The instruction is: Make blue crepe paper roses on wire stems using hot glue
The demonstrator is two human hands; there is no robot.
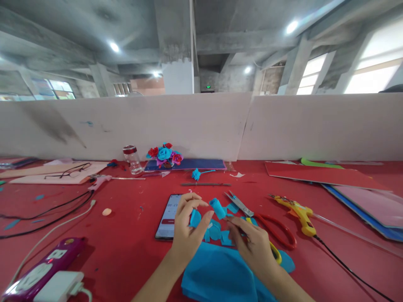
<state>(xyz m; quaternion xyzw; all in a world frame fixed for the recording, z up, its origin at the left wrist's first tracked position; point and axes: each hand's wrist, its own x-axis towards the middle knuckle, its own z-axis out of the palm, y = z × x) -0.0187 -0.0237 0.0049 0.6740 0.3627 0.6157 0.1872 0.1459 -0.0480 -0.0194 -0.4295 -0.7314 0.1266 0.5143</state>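
Observation:
My left hand (188, 228) pinches a small blue paper petal (195, 218) between thumb and fingers, above the red table (132, 235). My right hand (252, 243) holds a thin stick topped with a rolled blue paper bud (217, 207), fingers closed on it. Several cut blue petals (217, 233) lie between the hands. A large blue sheet (217, 274) lies under my wrists. Red-handled scissors (267, 222) rest just right of the bud.
A phone (168, 216) showing a timer lies left of my hands. A yellow glue gun (299, 212) with its cord sits at right, coloured sheets (346, 180) beyond it. Paper flowers (165, 154), a jar (132, 159), glasses (69, 171) and a power strip (47, 264) stand around.

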